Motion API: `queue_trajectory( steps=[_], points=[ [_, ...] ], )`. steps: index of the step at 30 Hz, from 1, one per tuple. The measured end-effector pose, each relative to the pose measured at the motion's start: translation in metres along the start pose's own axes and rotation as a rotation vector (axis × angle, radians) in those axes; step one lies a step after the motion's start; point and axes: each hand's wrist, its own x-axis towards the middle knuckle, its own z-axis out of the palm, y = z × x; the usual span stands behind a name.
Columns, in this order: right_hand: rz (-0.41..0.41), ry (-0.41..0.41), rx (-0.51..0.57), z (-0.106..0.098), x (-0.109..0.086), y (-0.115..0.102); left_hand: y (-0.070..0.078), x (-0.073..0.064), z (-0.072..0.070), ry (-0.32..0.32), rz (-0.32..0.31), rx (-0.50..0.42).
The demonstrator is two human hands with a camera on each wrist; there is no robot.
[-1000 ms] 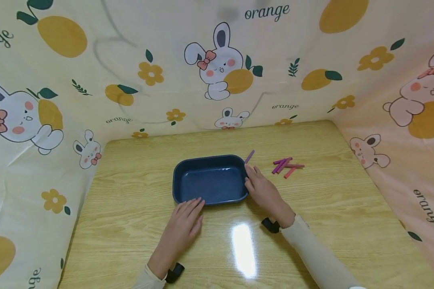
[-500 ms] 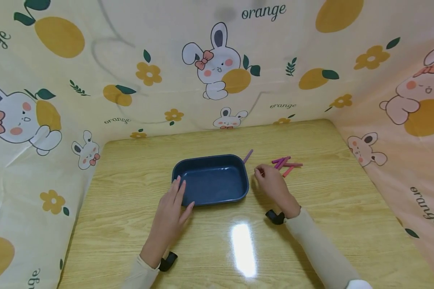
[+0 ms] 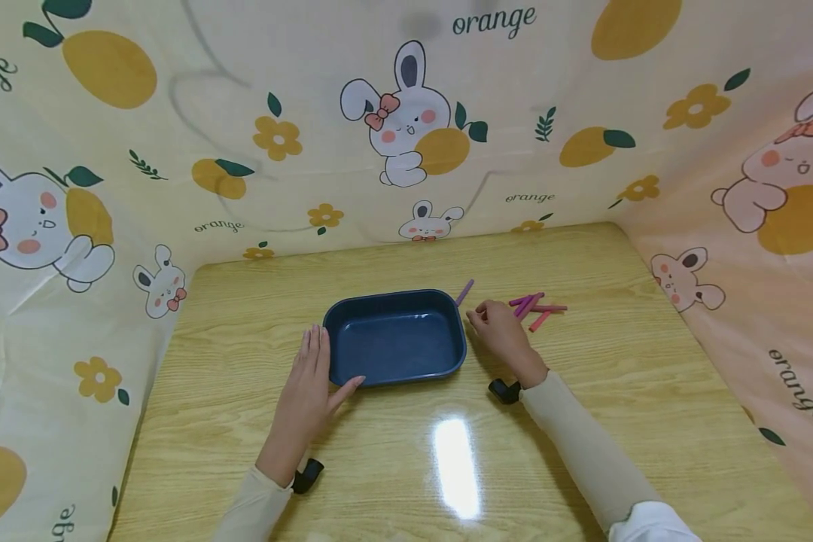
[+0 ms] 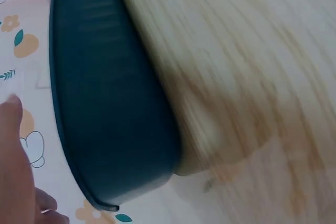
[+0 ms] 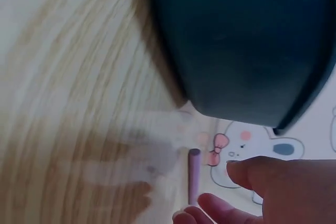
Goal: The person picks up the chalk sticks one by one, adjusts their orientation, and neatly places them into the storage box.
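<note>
From where I stand, the table (image 3: 244, 324) carries a blue tray (image 3: 400, 345), its long axis running side to side before the person. The left hand (image 3: 302, 391) lies against its left end, fingers straight, thumb at the near rim. The right hand (image 3: 506, 337) is just off the right end, fingers loosely bent, with nothing seen in them. Just right of it, a pile (image 3: 530, 306) of sticks lies crossed. One purple stick (image 3: 467, 290) sits beside the tray's far right corner, slanting away rightward, just beyond the right fingertips; that hand is clearly nearer.
</note>
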Motion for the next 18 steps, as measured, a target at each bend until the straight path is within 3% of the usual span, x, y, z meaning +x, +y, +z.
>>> queue_trajectory(
  steps=[7,18],
  points=[
    [0.016,0.010,-0.063,0.012,0.017,0.001,-0.007,0.001,0.006,-0.129,-0.048,0.039],
    [0.055,0.013,-0.139,0.023,0.040,-0.001,-0.010,0.001,0.011,-0.217,-0.126,0.002]
  ],
)
